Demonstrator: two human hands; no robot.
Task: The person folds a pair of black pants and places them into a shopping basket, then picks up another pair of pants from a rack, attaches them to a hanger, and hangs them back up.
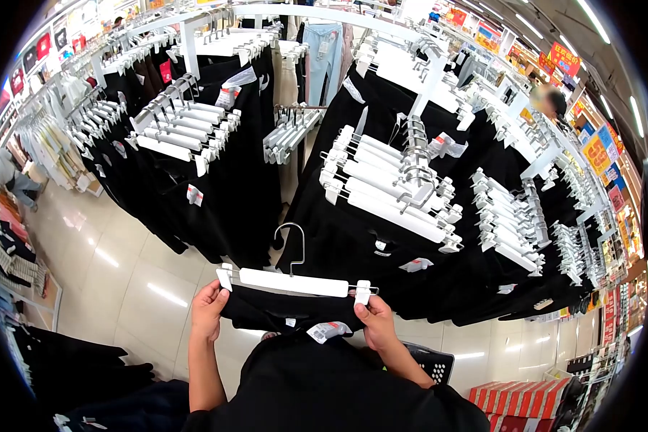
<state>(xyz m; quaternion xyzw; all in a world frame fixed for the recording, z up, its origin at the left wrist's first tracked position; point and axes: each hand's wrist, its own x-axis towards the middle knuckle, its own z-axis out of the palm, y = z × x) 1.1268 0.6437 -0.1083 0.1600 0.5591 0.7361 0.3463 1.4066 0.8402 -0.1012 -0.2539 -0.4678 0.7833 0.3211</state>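
In front of my body is a white clip hanger (294, 283) with a metal hook pointing up. Black trousers (255, 302) hang from its two end clips by the waistband, with a white and red paper tag (329, 331) at the front. My left hand (207, 311) is closed at the left clip, its thumb and fingers pinching the clip and waistband corner. At the other end my right hand (376, 322) is closed on the waistband just below the right clip. The lower part of the trousers is hidden against my dark clothing.
Racks of black trousers on white hangers (392, 191) stand ahead, with another hanger row (187, 126) to the left. Light blue trousers (322, 61) hang behind. Red boxes (518, 398) are at lower right, near a dark basket (433, 363). A person (549, 101) is at far right.
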